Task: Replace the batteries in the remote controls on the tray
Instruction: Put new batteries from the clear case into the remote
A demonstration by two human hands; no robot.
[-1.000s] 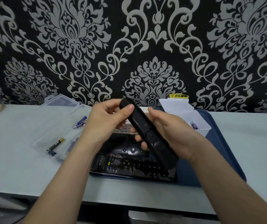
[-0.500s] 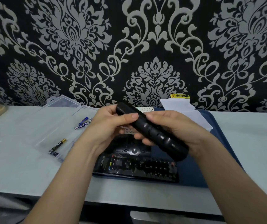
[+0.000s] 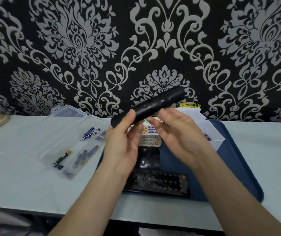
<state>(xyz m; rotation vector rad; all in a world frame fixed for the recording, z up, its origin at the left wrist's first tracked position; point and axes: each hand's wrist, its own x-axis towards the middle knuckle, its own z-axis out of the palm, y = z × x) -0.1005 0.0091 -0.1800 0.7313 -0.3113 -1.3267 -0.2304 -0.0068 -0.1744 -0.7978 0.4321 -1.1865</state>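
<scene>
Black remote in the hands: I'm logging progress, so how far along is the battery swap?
Nothing shows as finished. In hand: the left hand pinches the black remote, buttons showing, right hand open beside it. Left: three other remotes lie on the blue tray, and loose batteries wait in the clear box.

Four remote controls: slim black remote, pale grey remote with coloured buttons, small rounded black remote, long flat black remote. Two clear plastic boxes, second. One dark blue tray. One black-and-gold battery. Blue batteries too jumbled for a count.
</scene>
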